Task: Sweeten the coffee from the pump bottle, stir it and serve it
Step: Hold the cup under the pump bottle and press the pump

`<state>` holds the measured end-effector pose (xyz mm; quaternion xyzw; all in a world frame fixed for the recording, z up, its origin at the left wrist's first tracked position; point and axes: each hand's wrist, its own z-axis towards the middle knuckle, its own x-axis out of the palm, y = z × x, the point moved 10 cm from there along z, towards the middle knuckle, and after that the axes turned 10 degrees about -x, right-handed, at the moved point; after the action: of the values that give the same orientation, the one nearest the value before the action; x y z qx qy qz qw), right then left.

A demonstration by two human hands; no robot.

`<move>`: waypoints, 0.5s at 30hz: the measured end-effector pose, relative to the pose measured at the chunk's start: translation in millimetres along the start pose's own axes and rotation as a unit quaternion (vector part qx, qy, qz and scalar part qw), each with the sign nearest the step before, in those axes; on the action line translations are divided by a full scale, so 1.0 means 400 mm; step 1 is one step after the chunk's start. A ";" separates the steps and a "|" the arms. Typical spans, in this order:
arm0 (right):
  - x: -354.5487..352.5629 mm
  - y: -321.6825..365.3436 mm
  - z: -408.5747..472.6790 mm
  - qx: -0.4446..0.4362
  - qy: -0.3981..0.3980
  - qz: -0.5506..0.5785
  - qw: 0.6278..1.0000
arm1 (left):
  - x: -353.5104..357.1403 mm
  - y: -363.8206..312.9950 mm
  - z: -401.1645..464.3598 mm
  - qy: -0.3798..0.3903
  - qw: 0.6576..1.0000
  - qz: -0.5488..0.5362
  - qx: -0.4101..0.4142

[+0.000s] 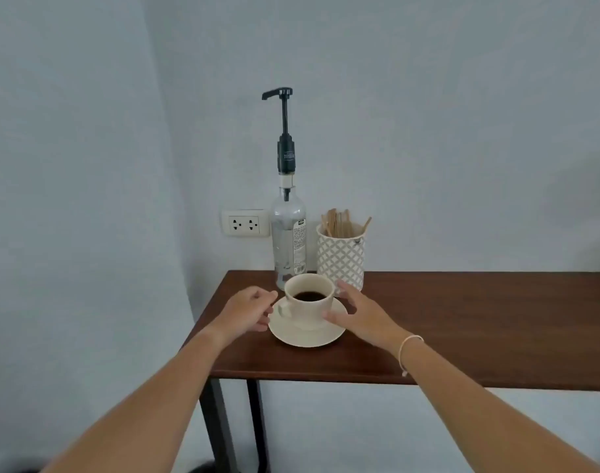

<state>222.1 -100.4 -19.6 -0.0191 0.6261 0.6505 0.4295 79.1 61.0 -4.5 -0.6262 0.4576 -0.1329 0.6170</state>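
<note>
On the table's left end: your cup (pixel 309 300) of dark coffee (pixel 309 296) sits on a pale saucer (pixel 307 331), its handle turned toward your left hand.
Left hand: your left hand (pixel 245 314) rests at the saucer's left rim, fingers loosely curled with a narrow gap, thumb beside the handle; you hold nothing, and contact with the saucer cannot be told.
Right hand: your right hand (pixel 358 314) is spread wide around the cup's right side, thumb tip at the cup's lower wall, fingers reaching behind it; a firm grasp cannot be told. A thin bracelet (pixel 407 348) circles that wrist.
Pump bottle: the clear pump bottle (pixel 289 240) stands upright just behind the cup against the wall, its black pump head (pixel 277 93) raised high with the spout pointing left.
Stirrers: wooden stir sticks (pixel 339 223) lean in a patterned holder (pixel 341 257), just right of the bottle and close behind your right fingers.
Table: the dark wooden table (pixel 479 322) runs off to the right on black legs (pixel 220 428).
Wall: a double power outlet (pixel 245 223) sits left of the bottle.
</note>
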 end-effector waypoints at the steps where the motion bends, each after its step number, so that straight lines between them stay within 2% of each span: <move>1: 0.004 0.007 0.001 -0.009 -0.003 0.014 1.000 | 0.012 0.012 -0.001 0.019 1.000 -0.014 -0.019; 6: 0.039 0.000 0.013 -0.010 0.013 0.031 0.999 | 0.077 0.042 -0.012 0.127 0.986 -0.086 -0.066; 15: 0.041 -0.006 0.029 -0.023 -0.019 0.067 0.997 | 0.127 0.045 0.007 0.157 0.976 -0.137 -0.068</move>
<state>219.1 -82.3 -28.2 0.0249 0.6028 0.6921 0.3962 101.5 28.6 -41.3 -0.6947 0.4661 -0.2816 0.4699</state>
